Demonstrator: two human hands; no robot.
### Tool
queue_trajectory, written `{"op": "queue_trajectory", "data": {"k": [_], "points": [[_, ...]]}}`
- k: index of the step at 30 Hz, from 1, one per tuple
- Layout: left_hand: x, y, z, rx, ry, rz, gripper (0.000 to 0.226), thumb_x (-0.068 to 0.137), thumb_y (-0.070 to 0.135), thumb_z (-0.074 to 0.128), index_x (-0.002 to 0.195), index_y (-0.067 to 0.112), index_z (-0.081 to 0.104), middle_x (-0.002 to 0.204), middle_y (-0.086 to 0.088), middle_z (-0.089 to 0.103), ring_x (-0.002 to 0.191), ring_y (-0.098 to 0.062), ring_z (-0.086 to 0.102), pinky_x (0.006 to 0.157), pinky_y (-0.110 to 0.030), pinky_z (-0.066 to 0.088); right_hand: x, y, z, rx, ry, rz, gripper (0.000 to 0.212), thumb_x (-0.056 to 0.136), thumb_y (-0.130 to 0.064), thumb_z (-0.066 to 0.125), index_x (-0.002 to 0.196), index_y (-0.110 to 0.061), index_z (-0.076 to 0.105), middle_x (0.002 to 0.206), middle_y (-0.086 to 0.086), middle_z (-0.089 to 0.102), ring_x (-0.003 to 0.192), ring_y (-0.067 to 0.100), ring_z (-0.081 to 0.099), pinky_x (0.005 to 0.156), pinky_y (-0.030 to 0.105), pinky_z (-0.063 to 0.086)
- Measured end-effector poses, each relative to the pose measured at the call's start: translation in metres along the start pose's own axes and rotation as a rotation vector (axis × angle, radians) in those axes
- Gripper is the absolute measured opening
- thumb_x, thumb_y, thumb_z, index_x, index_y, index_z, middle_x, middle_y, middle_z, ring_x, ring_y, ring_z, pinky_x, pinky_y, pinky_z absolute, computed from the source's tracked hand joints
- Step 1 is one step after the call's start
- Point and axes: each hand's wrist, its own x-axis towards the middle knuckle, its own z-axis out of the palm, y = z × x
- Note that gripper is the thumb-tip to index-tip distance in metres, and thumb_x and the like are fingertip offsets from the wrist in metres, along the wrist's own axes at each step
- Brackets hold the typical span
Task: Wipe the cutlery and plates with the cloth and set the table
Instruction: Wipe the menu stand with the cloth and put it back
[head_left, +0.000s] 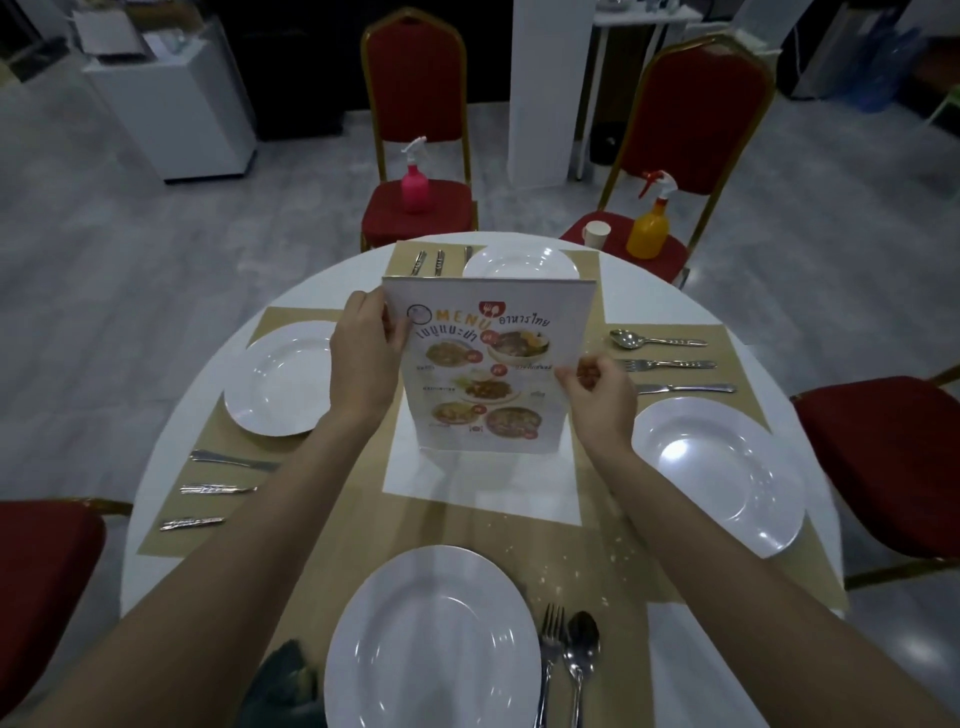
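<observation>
Holding the menu card (485, 364) up straight at the middle of the round white table (670, 291). Left hand (363, 358) curled on its left edge, thumb on the front. Right hand (597, 395) pinching its right edge with closed fingers. Four white plates (431, 639) on tan mats (467, 519), one at each seat. Fork (550, 644) and spoon (582, 644) just right of the near plate. Dark cloth (285, 686) at the near edge, left of that plate.
</observation>
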Motion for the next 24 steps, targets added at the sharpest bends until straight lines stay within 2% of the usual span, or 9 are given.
{"op": "queue_trajectory", "data": {"k": [3, 6, 10, 13, 18, 21, 24], "points": [[-0.002, 0.003, 0.002, -0.018, -0.016, -0.032, 0.013, 0.095, 0.02, 0.054, 0.095, 0.008, 0.058, 0.092, -0.007, 0.054, 0.078, -0.02, 0.053, 0.069, -0.034, 0.049, 0.0, 0.001, 0.0, -0.009, -0.005, -0.017, 0.011, 0.089, -0.02, 0.066, 0.085, -0.012, 0.06, 0.088, 0.007, 0.065, 0.081, 0.024, 0.061, 0.073, 0.038, 0.053], [-0.006, 0.005, 0.005, -0.021, -0.049, -0.054, 0.013, 0.092, 0.016, 0.057, 0.102, 0.008, 0.057, 0.096, -0.008, 0.053, 0.08, -0.018, 0.052, 0.071, -0.029, 0.047, 0.0, 0.002, -0.002, -0.025, -0.021, -0.035, 0.009, 0.092, -0.019, 0.062, 0.091, -0.01, 0.063, 0.092, 0.006, 0.066, 0.083, 0.021, 0.061, 0.074, 0.038, 0.053], [-0.011, 0.005, 0.006, -0.041, -0.102, -0.068, 0.026, 0.09, 0.009, 0.056, 0.115, 0.009, 0.054, 0.098, -0.005, 0.051, 0.086, -0.016, 0.05, 0.075, -0.029, 0.045, 0.001, 0.002, -0.006, -0.017, -0.11, -0.03, 0.018, 0.093, -0.013, 0.059, 0.108, -0.009, 0.067, 0.104, 0.003, 0.068, 0.089, 0.016, 0.063, 0.067, 0.022, 0.048], [-0.016, 0.005, 0.008, -0.083, -0.136, -0.076, 0.036, 0.091, 0.011, 0.056, 0.127, 0.012, 0.049, 0.108, -0.006, 0.055, 0.099, -0.018, 0.052, 0.081, -0.029, 0.047, 0.0, 0.0, -0.01, 0.019, -0.178, -0.037, 0.027, 0.093, -0.01, 0.056, 0.117, -0.015, 0.067, 0.107, -0.004, 0.069, 0.086, 0.005, 0.062, 0.061, 0.01, 0.043], [-0.015, 0.003, 0.012, -0.253, -0.226, -0.163, 0.042, 0.089, 0.017, 0.061, 0.129, 0.018, 0.048, 0.13, -0.004, 0.054, 0.121, -0.018, 0.048, 0.098, -0.035, 0.046, -0.005, -0.001, -0.012, 0.076, -0.246, -0.032, 0.036, 0.092, -0.009, 0.057, 0.126, -0.021, 0.061, 0.109, -0.013, 0.062, 0.105, 0.01, 0.057, 0.076, 0.022, 0.047], [-0.014, 0.002, 0.011, -0.42, -0.265, -0.225, 0.041, 0.086, 0.013, 0.062, 0.124, 0.025, 0.052, 0.125, 0.008, 0.054, 0.118, -0.01, 0.047, 0.092, -0.029, 0.043, -0.005, 0.0, -0.012, 0.08, -0.287, -0.022, 0.039, 0.092, -0.011, 0.058, 0.129, -0.022, 0.058, 0.119, -0.009, 0.062, 0.112, 0.013, 0.055, 0.081, 0.027, 0.047], [-0.013, -0.002, 0.012, -0.494, -0.303, -0.307, 0.043, 0.088, 0.01, 0.061, 0.127, 0.025, 0.053, 0.123, 0.012, 0.057, 0.114, -0.006, 0.049, 0.083, -0.023, 0.043, -0.002, 0.002, -0.014, 0.09, -0.336, -0.004, 0.038, 0.094, -0.013, 0.057, 0.13, -0.024, 0.057, 0.125, -0.006, 0.062, 0.118, 0.016, 0.055, 0.077, 0.024, 0.047]]}}
